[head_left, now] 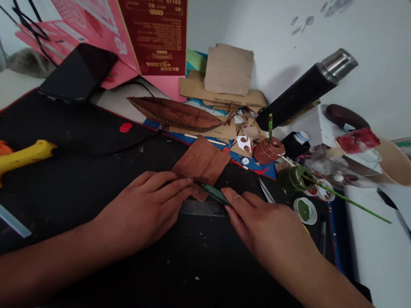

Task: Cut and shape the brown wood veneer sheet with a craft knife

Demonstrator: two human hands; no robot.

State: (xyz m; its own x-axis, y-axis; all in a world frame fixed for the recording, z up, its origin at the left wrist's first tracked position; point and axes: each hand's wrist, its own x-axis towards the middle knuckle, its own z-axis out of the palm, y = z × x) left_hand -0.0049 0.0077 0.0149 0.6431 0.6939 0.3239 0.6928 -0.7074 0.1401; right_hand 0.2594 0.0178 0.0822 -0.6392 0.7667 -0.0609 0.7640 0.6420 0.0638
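Right grip (267, 220) clamps a green tool (214, 193); left grip (149, 204) presses brown card (204, 160), closure unclear.

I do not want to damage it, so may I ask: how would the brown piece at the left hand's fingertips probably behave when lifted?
The brown piece is probably light, as it looks thin. It may bend along the crease-like lines across its surface. Rolling seems unlikely, since it lies almost flat over the black mat.
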